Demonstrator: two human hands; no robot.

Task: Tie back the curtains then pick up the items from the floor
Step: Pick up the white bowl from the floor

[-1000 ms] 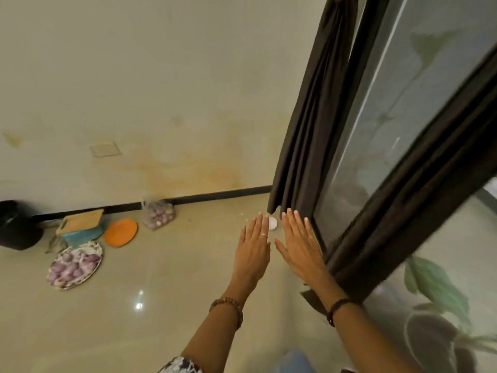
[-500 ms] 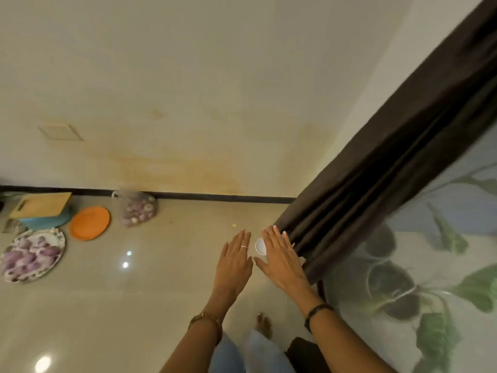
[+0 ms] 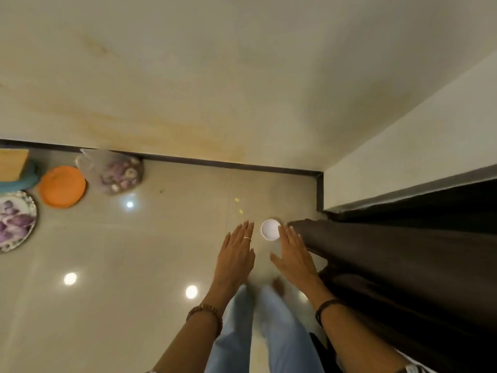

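A small white cup (image 3: 270, 229) lies on the glossy floor close to the corner. My left hand (image 3: 236, 255) hovers just left of it, fingers straight and held together, holding nothing. My right hand (image 3: 294, 254) hovers just right of it, also flat and empty, its fingertips beside the cup's rim. The dark brown curtain (image 3: 390, 265) hangs along the right side, its lower end near the cup. On the floor at the far left lie an orange plate (image 3: 62, 186), a clear bag of onions (image 3: 115, 172) and a patterned plate of purple onions (image 3: 14, 220).
A wooden cutting board (image 3: 12, 164) rests on a teal item (image 3: 25, 180) at the left edge. A dark skirting (image 3: 215, 162) runs along the wall's base into the corner. Two tiny yellow bits (image 3: 238, 204) lie on the floor. My legs in light jeans (image 3: 269, 332) are below.
The view has tilted down toward the floor; the window is out of sight. Both hands have dropped nearer the white cup, which now shows fully between them.
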